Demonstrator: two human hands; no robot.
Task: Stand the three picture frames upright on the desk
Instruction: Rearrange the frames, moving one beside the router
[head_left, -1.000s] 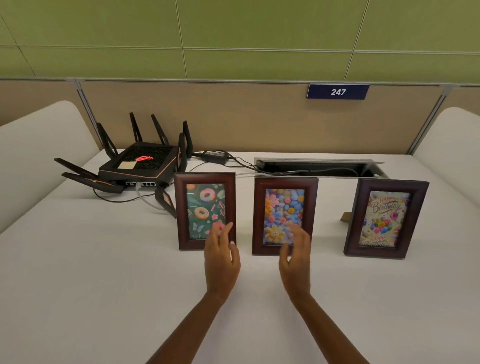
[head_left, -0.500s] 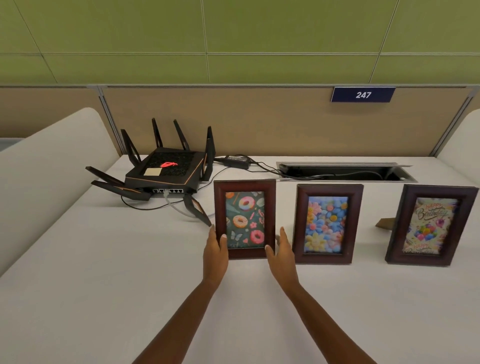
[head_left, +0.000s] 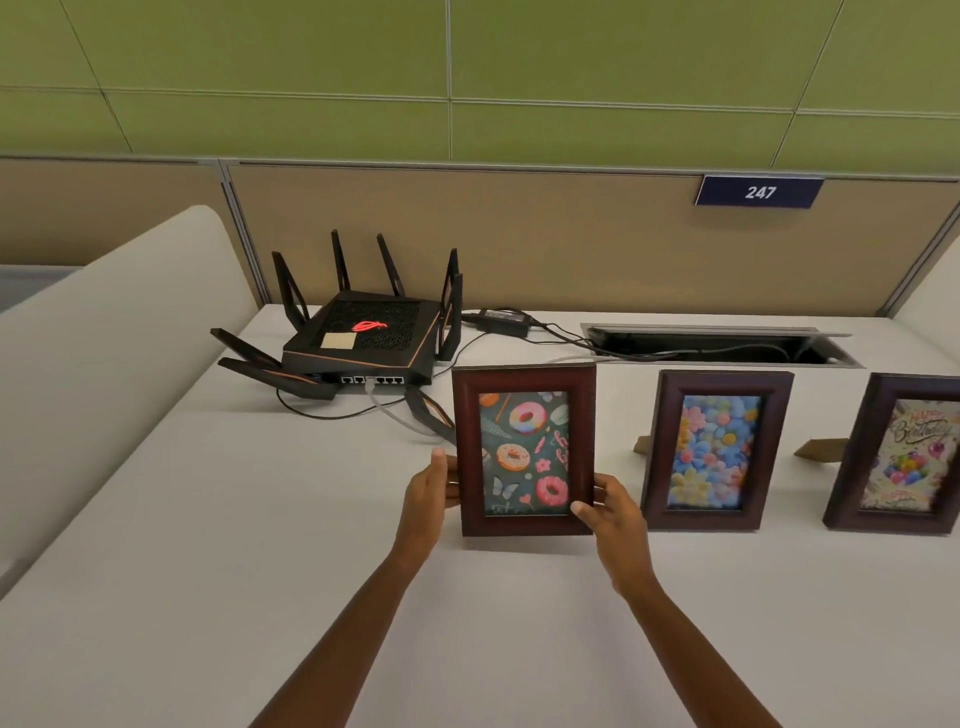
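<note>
Three dark wooden picture frames stand upright in a row on the white desk (head_left: 260, 571). The doughnut frame (head_left: 523, 415) is on the left, gripped at its lower sides by my left hand (head_left: 427, 493) and my right hand (head_left: 610, 512). The flower frame (head_left: 716, 449) stands in the middle on its own, its cardboard prop showing behind it. At the right edge, partly cut off, stands the birthday frame (head_left: 901, 457), also untouched.
A black router (head_left: 363, 338) with several antennas sits at the back left, its cables and a power brick (head_left: 504, 317) running to an open cable slot (head_left: 722, 345) behind the frames. Beige partitions wall in the desk at the back and sides.
Both hands moved left from in front of the flower frame to the doughnut frame and took hold of its sides. The view swung left.
</note>
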